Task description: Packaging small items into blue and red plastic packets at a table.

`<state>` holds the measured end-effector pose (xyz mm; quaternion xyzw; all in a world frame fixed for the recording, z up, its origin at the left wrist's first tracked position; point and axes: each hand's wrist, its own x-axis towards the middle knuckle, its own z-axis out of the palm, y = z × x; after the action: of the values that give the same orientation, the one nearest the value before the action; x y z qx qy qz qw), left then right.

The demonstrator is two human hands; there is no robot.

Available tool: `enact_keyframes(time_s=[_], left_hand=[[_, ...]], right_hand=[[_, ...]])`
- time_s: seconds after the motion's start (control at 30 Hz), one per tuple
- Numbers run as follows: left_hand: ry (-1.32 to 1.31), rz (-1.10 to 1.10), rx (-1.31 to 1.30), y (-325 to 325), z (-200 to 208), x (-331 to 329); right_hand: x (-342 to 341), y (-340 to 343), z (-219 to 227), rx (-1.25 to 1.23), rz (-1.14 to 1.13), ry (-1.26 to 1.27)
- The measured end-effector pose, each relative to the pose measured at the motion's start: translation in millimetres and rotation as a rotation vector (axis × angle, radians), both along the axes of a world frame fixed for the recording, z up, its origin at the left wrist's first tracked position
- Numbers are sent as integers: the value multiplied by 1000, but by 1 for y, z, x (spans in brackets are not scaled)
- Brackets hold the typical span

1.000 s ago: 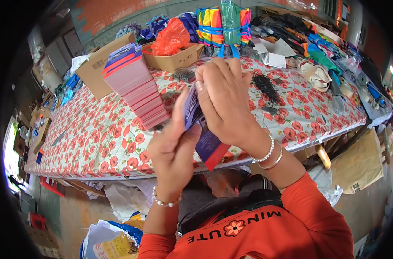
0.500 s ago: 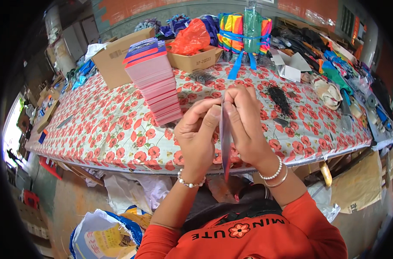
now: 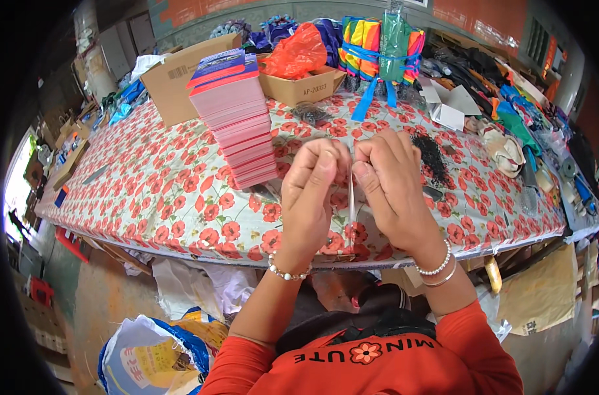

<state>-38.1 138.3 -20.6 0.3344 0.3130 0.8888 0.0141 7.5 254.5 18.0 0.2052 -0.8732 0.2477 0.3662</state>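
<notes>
At centre, a thin pale-edged card [image 3: 352, 201], newly edge-on, is being pinched by the right hand [image 3: 397, 191]; left hand [image 3: 308, 191], grip unclear.

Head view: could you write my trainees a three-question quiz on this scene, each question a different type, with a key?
1. Multiple choice: What sits in the low cardboard box?
A) a beaded bracelet
B) a red plastic bag
C) a rainbow-coloured bundle

2. True or false: The tall card stack stands to the left of the left hand.

3. Fill in: The thin item between that hand and the right hand appears nearly ____-on.

Key: 1 B; 2 true; 3 edge.
</notes>
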Motion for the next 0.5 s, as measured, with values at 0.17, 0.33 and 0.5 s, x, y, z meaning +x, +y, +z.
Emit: enact_keyframes(time_s=[0.17, 0.33, 0.5], left_hand=[[127, -6, -119, -8, -1, -4], [68, -32, -173, -7, -1, 6], [10, -50, -72, -5, -5, 2]], right_hand=[[-4, 3, 10, 165, -41, 176], [-7, 10, 12, 168, 11, 142], [-12, 0, -7, -577, 386, -125]])
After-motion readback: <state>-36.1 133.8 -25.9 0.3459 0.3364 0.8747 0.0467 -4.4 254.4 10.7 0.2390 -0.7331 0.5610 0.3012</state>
